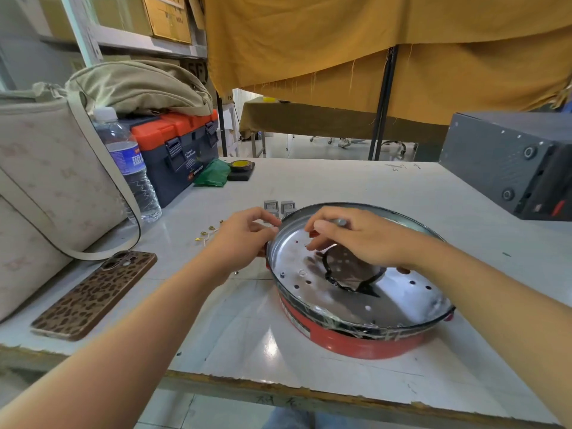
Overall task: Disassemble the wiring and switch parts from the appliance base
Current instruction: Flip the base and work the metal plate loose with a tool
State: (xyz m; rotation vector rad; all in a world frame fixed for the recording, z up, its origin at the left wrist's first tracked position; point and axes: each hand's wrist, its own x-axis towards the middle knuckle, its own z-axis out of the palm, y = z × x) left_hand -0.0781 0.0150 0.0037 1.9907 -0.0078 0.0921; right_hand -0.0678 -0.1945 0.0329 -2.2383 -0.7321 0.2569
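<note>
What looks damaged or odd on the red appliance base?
The metal plate of the red appliance base has a jagged, torn-looking hole near its middle, with a dark uneven edge. Shiny tape is wrapped roughly around the rim.

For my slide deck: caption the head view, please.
Both hands work at the far rim of the red appliance base; removed switches lie beside it.
</note>
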